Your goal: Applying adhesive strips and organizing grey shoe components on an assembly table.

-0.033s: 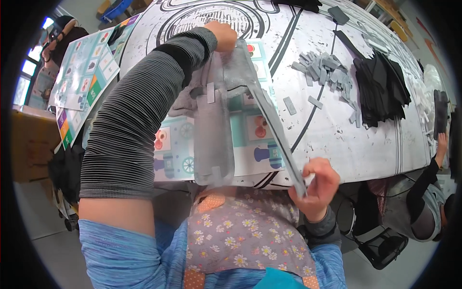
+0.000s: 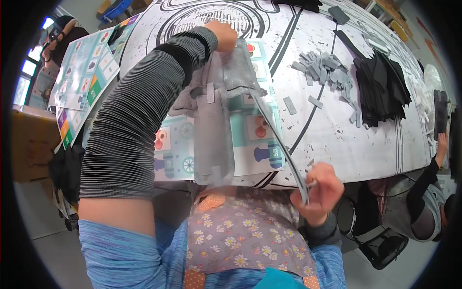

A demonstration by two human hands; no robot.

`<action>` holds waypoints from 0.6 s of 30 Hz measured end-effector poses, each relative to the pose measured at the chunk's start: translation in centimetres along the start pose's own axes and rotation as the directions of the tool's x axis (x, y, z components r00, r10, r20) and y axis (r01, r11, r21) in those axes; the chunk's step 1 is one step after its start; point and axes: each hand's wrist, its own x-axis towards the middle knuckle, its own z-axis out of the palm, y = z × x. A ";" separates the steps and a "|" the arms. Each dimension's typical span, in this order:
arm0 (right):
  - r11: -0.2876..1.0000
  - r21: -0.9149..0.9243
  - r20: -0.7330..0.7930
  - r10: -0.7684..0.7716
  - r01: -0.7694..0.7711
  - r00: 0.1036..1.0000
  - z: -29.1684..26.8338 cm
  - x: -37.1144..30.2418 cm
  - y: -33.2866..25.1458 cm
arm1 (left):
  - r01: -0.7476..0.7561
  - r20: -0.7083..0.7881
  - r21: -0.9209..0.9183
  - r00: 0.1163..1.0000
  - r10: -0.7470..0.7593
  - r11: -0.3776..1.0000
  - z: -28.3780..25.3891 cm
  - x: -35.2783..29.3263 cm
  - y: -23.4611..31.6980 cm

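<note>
My left hand (image 2: 222, 36) reaches to the far end of a stack of grey, felt-like fabric pieces (image 2: 237, 67), its fingers closed down on the edge; the fingertips are hidden. Close to my body, my right hand (image 2: 320, 195) pinches the near end of a long grey fabric strip (image 2: 279, 137). That strip is lifted, seen edge-on, and runs back toward the stack. Beside it lies another long grey piece (image 2: 212, 137) with a small light grey tab (image 2: 210, 92) at its far end and another tab (image 2: 216, 172) near its close end.
A printed sheet (image 2: 260, 123) lies beneath the grey pieces. To the right are a pile of small grey tabs (image 2: 325, 70) and a stack of black fabric strips (image 2: 382, 89). More printed sheets (image 2: 89, 67) hang over the table's left side. A co-worker's hand (image 2: 441, 144) shows at far right.
My right hand has moved slightly right and toward me with the strip's end, and the strip now bows and looks thinner. My left hand has stayed in place.
</note>
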 end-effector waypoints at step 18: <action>0.788 0.089 -0.582 0.538 -0.610 0.610 -21.1 1.6 -3.5 | -0.352 -0.366 -0.106 0.883 0.292 0.930 2.3 0.3 -2.6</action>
